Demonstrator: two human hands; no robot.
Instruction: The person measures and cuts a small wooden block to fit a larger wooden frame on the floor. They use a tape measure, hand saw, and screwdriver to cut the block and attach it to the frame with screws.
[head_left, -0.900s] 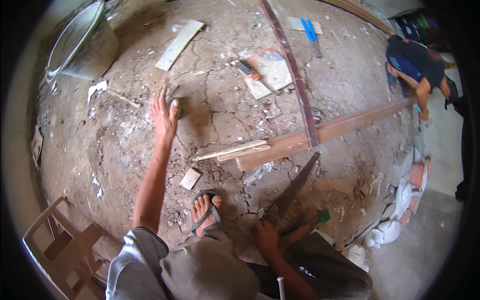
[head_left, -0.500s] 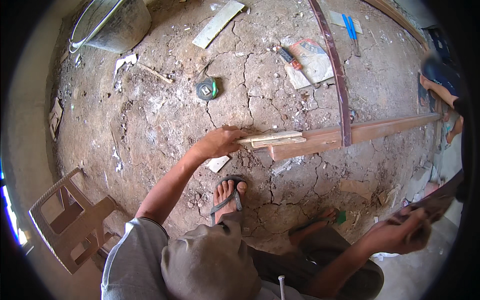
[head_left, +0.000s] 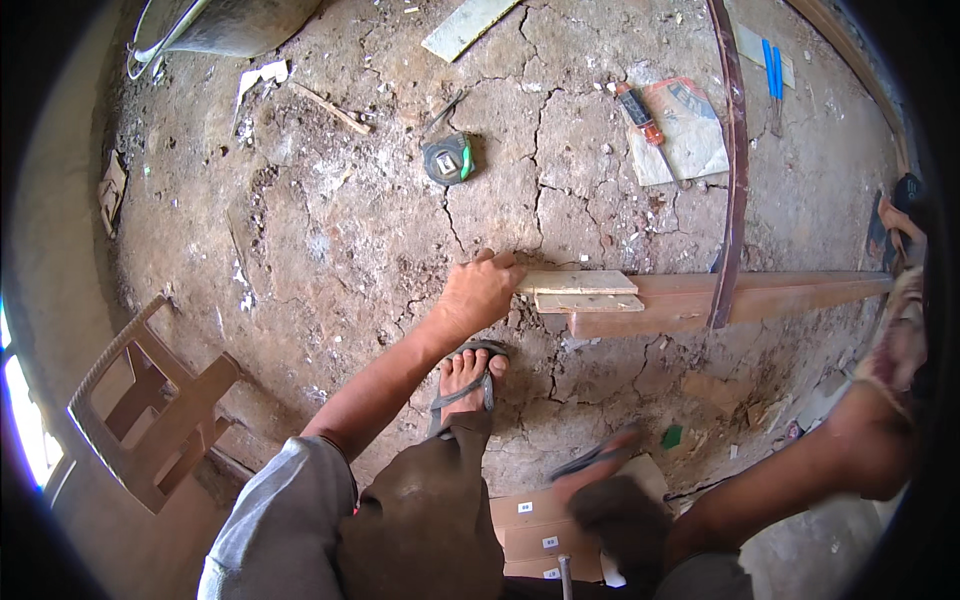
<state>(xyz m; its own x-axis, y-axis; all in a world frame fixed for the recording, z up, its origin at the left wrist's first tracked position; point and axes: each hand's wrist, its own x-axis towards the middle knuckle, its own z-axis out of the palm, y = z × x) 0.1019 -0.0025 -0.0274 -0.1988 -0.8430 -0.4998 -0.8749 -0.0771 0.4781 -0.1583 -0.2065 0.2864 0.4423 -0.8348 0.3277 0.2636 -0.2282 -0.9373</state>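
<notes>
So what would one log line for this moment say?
left hand: on end of pale wood strips atop long plank | right hand: out of view at right edge | tape measure: on cracked ground

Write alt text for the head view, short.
Seen from above, a person's left hand rests on the end of two thin wood strips lying on a long wooden plank on cracked earth. The right hand is blurred at the frame's right edge. A tape measure and screwdriver lie beyond.
</notes>
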